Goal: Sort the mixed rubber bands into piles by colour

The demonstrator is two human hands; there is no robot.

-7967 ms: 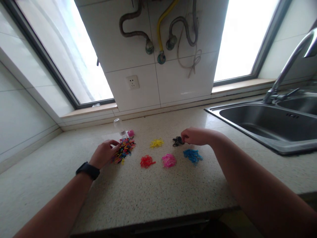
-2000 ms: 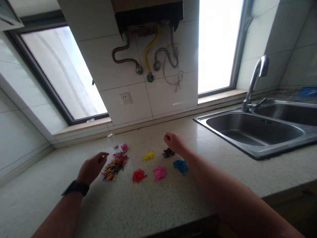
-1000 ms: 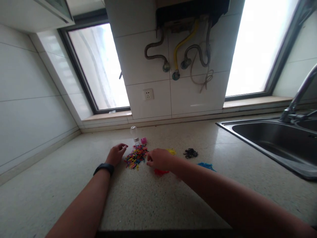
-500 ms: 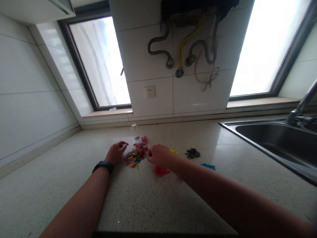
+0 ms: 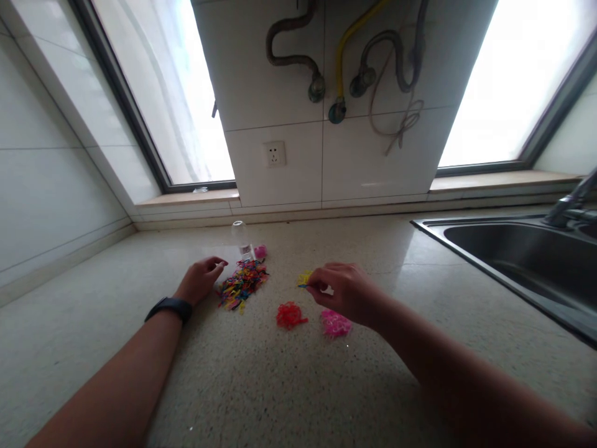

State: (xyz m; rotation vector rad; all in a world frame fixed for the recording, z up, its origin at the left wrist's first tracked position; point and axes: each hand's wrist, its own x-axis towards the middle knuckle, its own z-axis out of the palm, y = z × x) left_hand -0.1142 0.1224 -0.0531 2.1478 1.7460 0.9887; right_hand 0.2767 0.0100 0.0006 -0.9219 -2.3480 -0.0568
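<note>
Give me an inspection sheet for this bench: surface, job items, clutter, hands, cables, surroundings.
Surface: speckled stone counter, flat, dry as far as can be seen.
Job items: mixed band pile; sorted red pile, pink pile and yellow pile, the last partly hidden by the right hand.
Clutter: clear bottle lying behind the mixed pile, pink cap beside it.
Hands: left hand rests at the mixed pile's left edge, black watch on its wrist; right hand above the counter, fingertips pinched, a small bluish bit at them, too small to name.
Cables: hoses and a looped cord on the wall.
Surroundings: socket, two windows, sink at right.
</note>
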